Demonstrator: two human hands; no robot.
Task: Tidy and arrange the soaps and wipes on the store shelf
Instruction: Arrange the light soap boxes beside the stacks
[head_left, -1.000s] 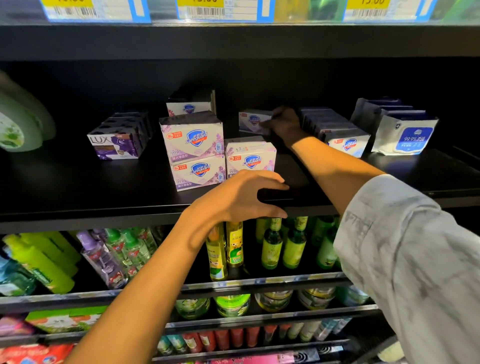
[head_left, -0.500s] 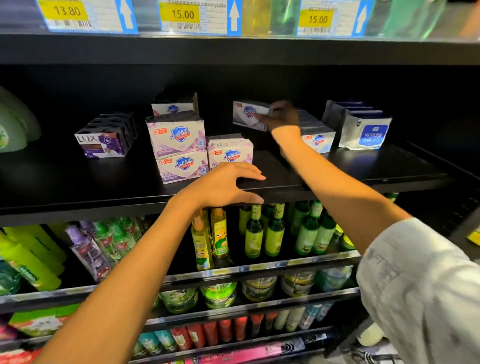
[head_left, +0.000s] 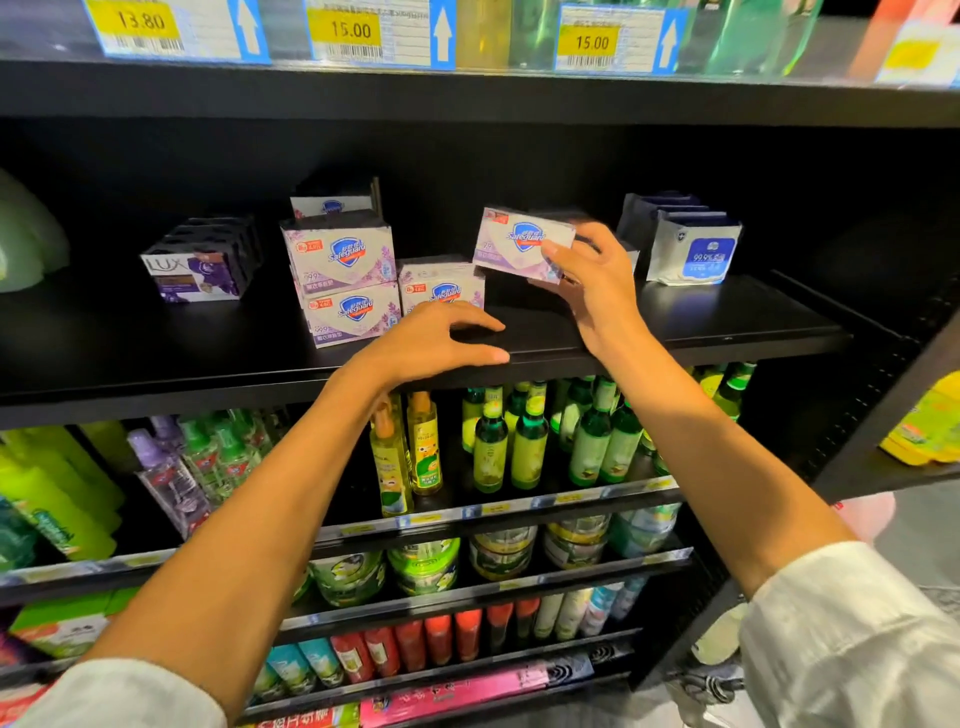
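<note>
Pulled forward from the back: one soap box (head_left: 519, 243), now up off the shelf (head_left: 727, 317), pinched by right hand (head_left: 592, 275) fingers. Left hand (head_left: 436, 340) flat on shelf edge, holding nothing. Stacked already: soaps (head_left: 343, 280). Wipes (head_left: 696, 249) standing at right. Held box not yet placed.

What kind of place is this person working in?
Most likely a shop aisle for toiletries: price tags line the upper shelf edge, boxed soaps stand in rows, and bottles fill the racks below.
</note>
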